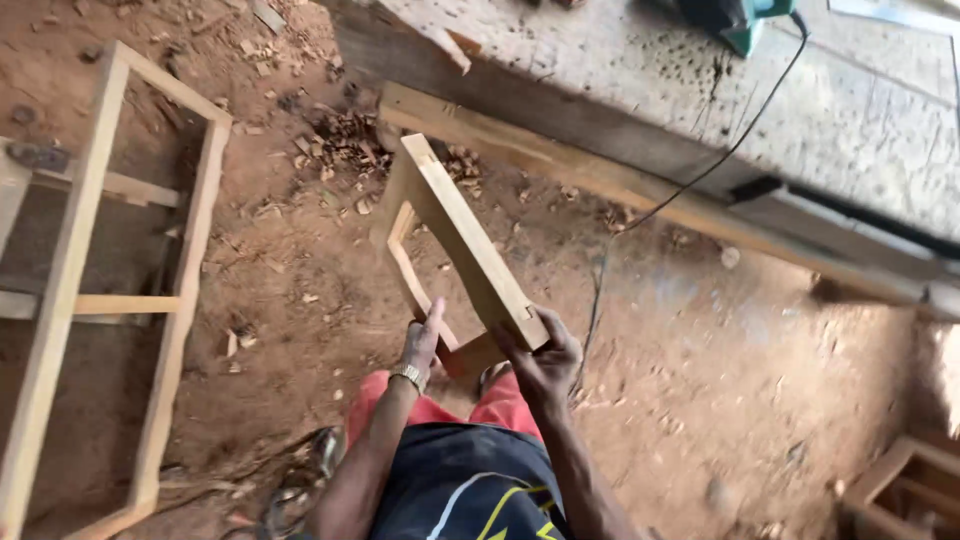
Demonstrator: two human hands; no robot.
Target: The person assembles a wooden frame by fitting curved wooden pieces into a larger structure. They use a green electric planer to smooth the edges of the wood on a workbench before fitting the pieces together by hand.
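Hands: left hand (423, 338) curls round the lower rail, right hand (540, 352) clamps the near corner of a small wooden frame (455, 235), held tilted at frame centre.
Frame: unfinished pale timber, raised clear of the dirt floor (700, 360).
Technique: a firm grip on two sides looks best to keep the joints square.
Surroundings: larger wooden frame (70, 290) at left; workbench (850, 120) upper right, green power tool (740, 22) and black cord (700, 180).
Labels: none visible.

small frame (455, 255) between large frame (110, 290) left, workbench (700, 90) right
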